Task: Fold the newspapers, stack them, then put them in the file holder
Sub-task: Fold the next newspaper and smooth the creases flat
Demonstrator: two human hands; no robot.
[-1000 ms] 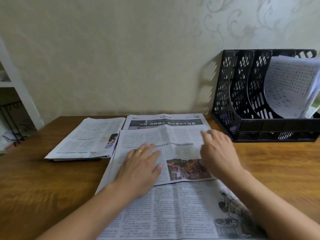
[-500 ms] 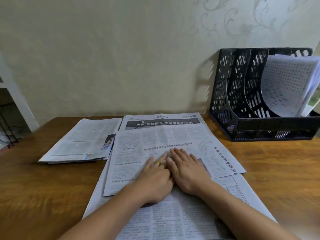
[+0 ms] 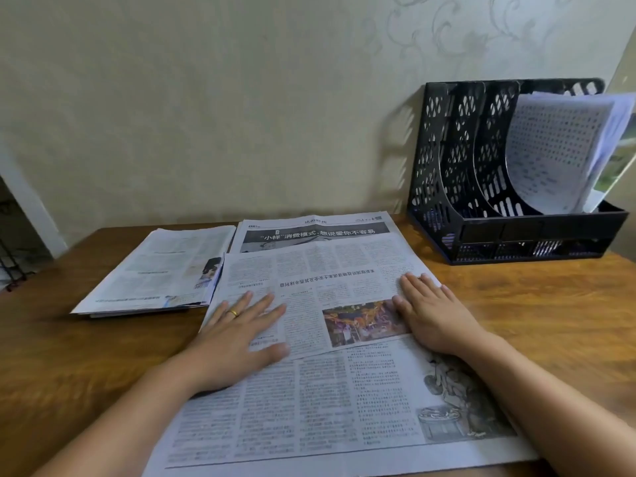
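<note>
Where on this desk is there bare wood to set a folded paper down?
Bare table lies right of the open newspaper, before the file holder, and near the folded newspaper at left. The middle is covered.

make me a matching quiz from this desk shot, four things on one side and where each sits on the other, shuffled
Things:
1. file holder
2. folded newspaper
3. left hand
4. right hand

Places:
A. flat on the left part of the newspaper being folded
B. far left of the table, beside the one being folded
C. far right of the table, against the wall
D. flat at the right edge of the turned-over flap

Pairs: 1-C, 2-B, 3-A, 4-D
</note>
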